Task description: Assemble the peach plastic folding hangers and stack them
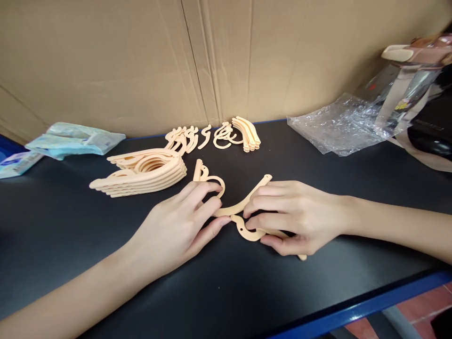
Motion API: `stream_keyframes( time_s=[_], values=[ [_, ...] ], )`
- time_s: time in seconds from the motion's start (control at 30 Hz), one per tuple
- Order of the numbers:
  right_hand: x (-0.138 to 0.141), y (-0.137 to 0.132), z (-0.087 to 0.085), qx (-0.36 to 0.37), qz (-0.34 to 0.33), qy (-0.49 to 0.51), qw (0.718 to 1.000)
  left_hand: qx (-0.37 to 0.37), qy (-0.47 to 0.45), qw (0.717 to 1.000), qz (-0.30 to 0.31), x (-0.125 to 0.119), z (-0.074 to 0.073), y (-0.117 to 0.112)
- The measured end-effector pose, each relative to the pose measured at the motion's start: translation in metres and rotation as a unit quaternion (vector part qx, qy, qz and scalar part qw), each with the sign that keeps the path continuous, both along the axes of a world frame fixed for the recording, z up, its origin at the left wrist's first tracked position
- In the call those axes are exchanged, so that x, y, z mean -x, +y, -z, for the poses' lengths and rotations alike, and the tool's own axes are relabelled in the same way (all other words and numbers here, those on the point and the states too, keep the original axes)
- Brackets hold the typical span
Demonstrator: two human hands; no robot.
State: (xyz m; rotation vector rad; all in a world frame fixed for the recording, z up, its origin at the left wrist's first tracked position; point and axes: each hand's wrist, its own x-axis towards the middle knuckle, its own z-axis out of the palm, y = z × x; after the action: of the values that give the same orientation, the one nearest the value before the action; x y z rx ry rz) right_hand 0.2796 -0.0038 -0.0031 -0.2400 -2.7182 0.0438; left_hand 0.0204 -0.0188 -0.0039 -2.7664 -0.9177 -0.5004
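Cream plastic parts of a folding clothes hanger lie on the black tabletop between my hands. My left hand is closed over a curved hanger arm, its fingertips also covering part of a round hook piece. To the right, my right hand bends its fingers around a hanger hook, with its thumb along the near side. Under that palm a further slim piece pokes out, mostly hidden. The curved arm's far end rises past my right fingers.
A stack of folded hangers lies left. Behind are several loose hooks and a pile of hanger arms. A tissue pack is at far left. Clear plastic wrapping and a strapped bottle stand right. Cardboard backs the table.
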Motion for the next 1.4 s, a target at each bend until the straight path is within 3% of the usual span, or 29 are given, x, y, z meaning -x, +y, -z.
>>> stream_keyframes(
  time_s=[0.4,0.57,0.83,1.17,1.27,1.4],
  values=[
    [-0.003,0.006,0.002,0.017,0.033,0.003,0.999,0.027,-0.085,0.995,-0.034,-0.001,-0.003,0.002],
    [-0.007,0.011,0.003,-0.005,0.06,0.013,0.998,0.028,-0.089,0.995,-0.036,-0.001,-0.003,0.003],
    [-0.01,0.02,0.008,0.029,0.105,0.064,0.992,0.024,-0.093,0.994,-0.045,0.0,-0.002,0.003],
    [-0.013,0.026,0.008,0.123,0.182,0.141,0.965,-0.113,-0.04,0.993,-0.004,0.0,-0.004,0.002],
    [-0.014,0.027,0.005,0.127,0.155,0.134,0.971,-0.109,-0.038,0.993,0.02,-0.003,-0.006,0.0],
    [-0.016,0.028,0.002,0.106,0.082,0.079,0.988,-0.042,-0.03,0.995,0.083,-0.006,-0.006,-0.003]
  ],
)
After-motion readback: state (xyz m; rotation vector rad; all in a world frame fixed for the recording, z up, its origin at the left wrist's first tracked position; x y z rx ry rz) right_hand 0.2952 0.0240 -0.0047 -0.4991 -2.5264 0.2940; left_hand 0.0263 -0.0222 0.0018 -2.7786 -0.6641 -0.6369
